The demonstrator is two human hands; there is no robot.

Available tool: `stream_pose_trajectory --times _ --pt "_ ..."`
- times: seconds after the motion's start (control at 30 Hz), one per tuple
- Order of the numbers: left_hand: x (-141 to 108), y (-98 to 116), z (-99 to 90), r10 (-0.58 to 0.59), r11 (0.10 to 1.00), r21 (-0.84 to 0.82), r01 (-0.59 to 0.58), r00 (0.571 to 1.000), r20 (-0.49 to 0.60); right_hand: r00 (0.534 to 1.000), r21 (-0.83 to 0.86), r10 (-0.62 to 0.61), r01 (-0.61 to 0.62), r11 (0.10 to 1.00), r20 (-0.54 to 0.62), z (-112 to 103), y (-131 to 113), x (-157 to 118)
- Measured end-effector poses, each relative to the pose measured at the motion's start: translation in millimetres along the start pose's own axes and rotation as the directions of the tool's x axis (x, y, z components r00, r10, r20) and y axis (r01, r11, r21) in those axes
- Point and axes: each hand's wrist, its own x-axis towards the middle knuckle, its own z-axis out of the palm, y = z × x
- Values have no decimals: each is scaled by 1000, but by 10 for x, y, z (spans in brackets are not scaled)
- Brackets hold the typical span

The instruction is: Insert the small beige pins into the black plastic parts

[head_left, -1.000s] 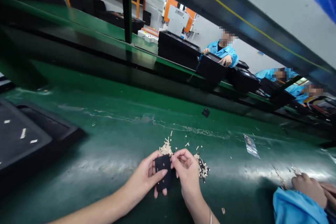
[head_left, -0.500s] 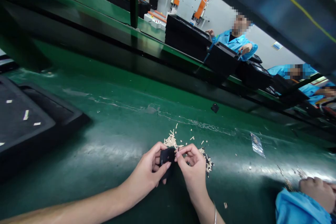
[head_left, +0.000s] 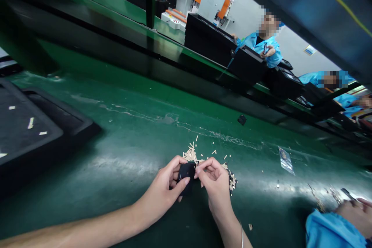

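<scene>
My left hand (head_left: 170,184) is closed round a flat black rectangular piece (head_left: 186,173), its thumb pressed on the face. At that piece's upper right edge, the thumb and forefinger of my right hand (head_left: 213,178) pinch a tiny dark strip (head_left: 198,164). Whether the strip touches the black piece I cannot tell. Just beyond my fingers lies a heap of small cream-coloured strips (head_left: 190,152). A second pile of mixed cream and black bits (head_left: 232,181) sits right of my right hand.
Black trays (head_left: 35,124) with a few pale strips stand at the left. A small black part (head_left: 241,119) and a clear plastic bag (head_left: 286,161) lie farther back. A co-worker's blue sleeve (head_left: 331,228) and hand are at the lower right. Black bins (head_left: 209,40) line the bench opposite.
Both my hands keep nearly the same place and grip; the black piece's face has turned slightly more into view. The co-worker's hand at right now shows a dark object.
</scene>
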Motion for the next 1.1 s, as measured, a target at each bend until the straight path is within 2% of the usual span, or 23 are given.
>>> stream_pose_trajectory --times 0.27,0.9,1.1 --pt "-7 15 -6 6 1000 -24 -5 1000 15 997 112 72 -73 991 5 28 -67 22" --pt "-8 -24 -19 12 996 -87 -9 999 34 997 159 71 -72 985 9 38 -46 21" --pt "-30 30 -8 7 997 -80 -5 1000 20 998 109 58 -59 992 13 31 -17 30"
